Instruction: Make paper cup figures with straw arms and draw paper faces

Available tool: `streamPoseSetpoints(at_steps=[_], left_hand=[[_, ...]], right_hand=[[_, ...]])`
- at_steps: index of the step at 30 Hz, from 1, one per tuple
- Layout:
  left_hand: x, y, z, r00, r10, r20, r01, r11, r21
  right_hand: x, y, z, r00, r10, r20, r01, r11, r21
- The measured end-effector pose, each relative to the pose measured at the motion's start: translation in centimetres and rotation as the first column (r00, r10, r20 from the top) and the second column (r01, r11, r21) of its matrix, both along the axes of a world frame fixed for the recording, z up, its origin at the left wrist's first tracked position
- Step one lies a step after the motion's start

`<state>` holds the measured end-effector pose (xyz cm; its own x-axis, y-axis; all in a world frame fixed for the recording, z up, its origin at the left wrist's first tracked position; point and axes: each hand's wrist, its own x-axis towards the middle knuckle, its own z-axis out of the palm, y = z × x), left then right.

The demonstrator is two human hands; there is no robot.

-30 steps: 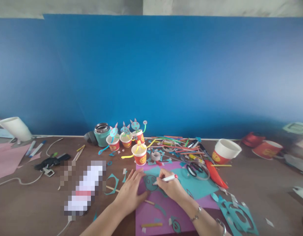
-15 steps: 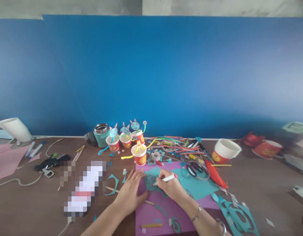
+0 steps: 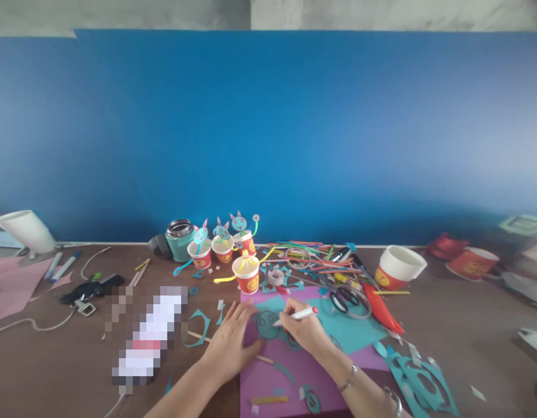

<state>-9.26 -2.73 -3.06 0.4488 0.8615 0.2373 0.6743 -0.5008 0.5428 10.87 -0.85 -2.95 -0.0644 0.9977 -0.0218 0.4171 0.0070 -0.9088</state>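
Note:
A white marker (image 3: 303,313) with a red end is pinched in my right hand (image 3: 303,331). Its tip is at the right side of a round face (image 3: 267,325) drawn on teal paper (image 3: 355,325). My left hand (image 3: 231,337) lies flat at the left edge of that paper, fingers spread, holding nothing. Beneath both is a purple sheet (image 3: 268,371). Part of another drawing shows under my right hand. A small teal cutout with a drawn outline (image 3: 312,399) and a yellow strip (image 3: 269,400) rest on the purple sheet.
Behind my hands stand several red-and-white paper cups, one with yellow pipe-like arms (image 3: 246,274), beside a teal thermos (image 3: 180,241). Scissors (image 3: 344,301), a tape roll (image 3: 276,277) and colored strips lie right of them. Teal scraps (image 3: 420,377) are at right, stacked cups (image 3: 399,268) behind.
The marker tip has shifted slightly right across the drawn face, and my right hand with it. My left hand stays in place.

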Motion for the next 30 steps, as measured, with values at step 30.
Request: streamPoseSetpoints(at_steps=[30], left_hand=[[-0.04,0.12,-0.27,1.000,-0.013,-0.018,0.014,0.999,0.035]], right_hand=[[0.06,-0.03,0.02,0.997,0.015,0.072,-0.019,0.998,0.052]])
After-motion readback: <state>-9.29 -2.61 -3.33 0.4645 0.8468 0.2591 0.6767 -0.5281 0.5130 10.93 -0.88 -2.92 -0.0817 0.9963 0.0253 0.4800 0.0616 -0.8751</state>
